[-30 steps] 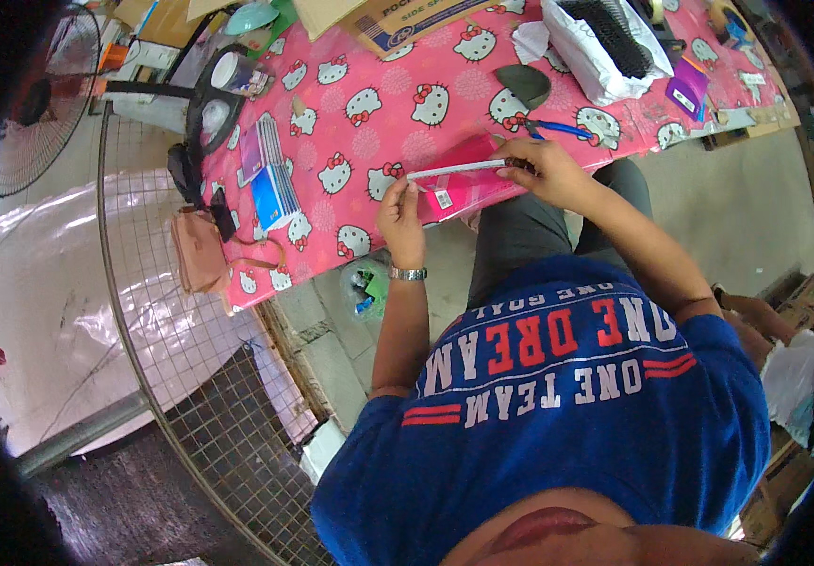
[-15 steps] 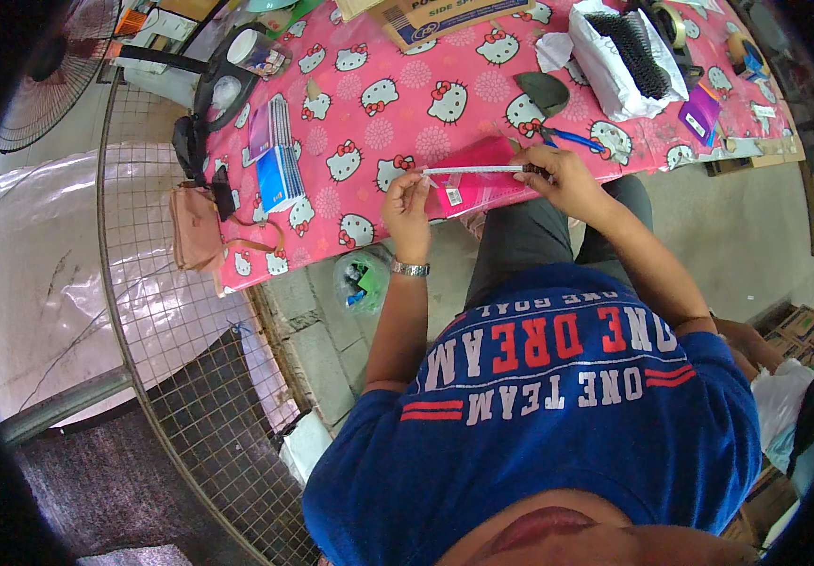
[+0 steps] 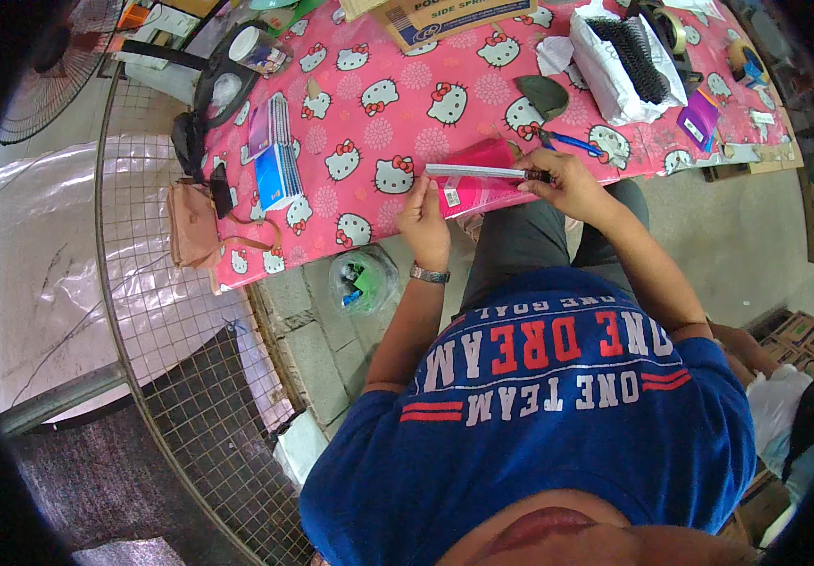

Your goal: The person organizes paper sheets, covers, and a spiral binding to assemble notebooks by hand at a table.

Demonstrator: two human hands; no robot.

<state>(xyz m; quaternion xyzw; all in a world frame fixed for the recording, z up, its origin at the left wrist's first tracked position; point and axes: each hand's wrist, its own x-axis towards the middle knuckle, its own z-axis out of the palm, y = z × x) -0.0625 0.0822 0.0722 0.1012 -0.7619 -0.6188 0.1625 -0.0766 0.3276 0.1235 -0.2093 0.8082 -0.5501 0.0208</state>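
Pink-covered worktop (image 3: 332,193) | white strip (image 3: 473,172) was above pink packet (image 3: 482,191), near edge | right hand (image 3: 567,184) pinched its right end; left hand (image 3: 423,215) met the other, grip unclear | strip seemed light, likely bendable; both ends suited fingertip holds

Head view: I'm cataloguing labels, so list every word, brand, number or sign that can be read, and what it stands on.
Blue shirt: large white and red lettering, readable though upside down; I won't copy its words.
Cardboard box: dark printing, partly readable; likewise not copied.
Pink packet: small white sticker, too small to read.
Blue booklets, purple packet: any print too small to read.
White strip: any markings too small to read.
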